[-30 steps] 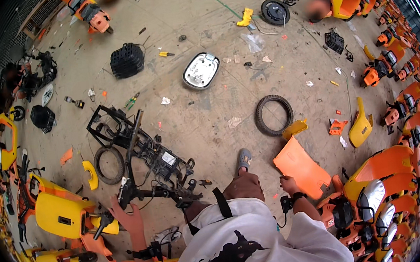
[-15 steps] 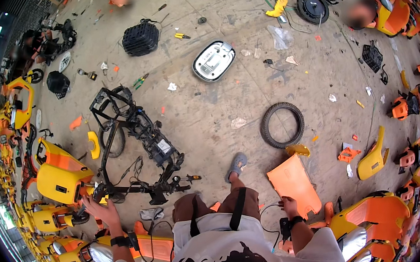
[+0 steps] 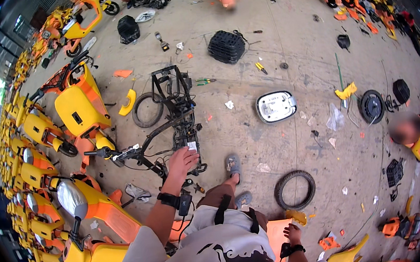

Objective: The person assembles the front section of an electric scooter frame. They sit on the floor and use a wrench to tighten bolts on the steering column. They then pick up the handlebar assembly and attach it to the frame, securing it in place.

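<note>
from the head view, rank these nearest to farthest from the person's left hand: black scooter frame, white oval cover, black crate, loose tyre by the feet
1. black scooter frame: right under the left hand, stretching ahead of it.
2. white oval cover: on the floor, ahead and to the right.
3. loose tyre: right of the feet, a close call with the cover.
4. black crate: far ahead, clearly farthest.

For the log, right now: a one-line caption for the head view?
Left hand reaches to a stripped black scooter frame on concrete; right hand hangs near an orange panel.

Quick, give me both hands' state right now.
Left hand: open, fingers spread, reaching onto the black scooter frame, gripping nothing.
Right hand: hangs low beside the orange panel; grip cannot be told.
</note>
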Motion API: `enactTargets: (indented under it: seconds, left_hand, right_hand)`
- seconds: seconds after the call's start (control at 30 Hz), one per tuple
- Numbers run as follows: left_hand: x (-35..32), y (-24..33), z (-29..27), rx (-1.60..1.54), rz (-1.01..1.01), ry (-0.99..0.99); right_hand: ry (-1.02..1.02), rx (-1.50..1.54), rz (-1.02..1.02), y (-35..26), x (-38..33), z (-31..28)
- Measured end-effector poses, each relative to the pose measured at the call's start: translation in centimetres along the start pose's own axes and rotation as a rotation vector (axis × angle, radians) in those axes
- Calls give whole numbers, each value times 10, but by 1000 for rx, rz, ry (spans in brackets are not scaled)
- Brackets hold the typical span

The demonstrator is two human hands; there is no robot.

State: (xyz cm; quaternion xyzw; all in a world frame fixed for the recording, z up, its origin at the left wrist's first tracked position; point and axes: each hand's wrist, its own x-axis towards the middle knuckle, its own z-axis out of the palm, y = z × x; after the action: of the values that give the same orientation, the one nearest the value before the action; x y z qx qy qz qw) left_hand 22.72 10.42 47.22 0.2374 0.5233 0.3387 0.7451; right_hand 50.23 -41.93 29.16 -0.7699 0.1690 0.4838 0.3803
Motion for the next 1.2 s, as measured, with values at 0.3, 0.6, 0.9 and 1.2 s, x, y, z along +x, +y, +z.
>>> enactTargets:
  seconds: [0.3,0.6,0.9,1.2]
  left_hand:
    - [99,24,32,-662,165,-7]
    - [93,18,58,-581,277,62]
    - [39,4,69,-605,253,225]
    - [-2,-16,97,-617,379,393]
  right_hand:
    - [-20,-157,-227,-216,27,25]
    - [-135,-464,-198,-312,63,48]
    - [-317,-652,-278,-431,132,88]
    - [-473,-727,-228,-523,219,98]
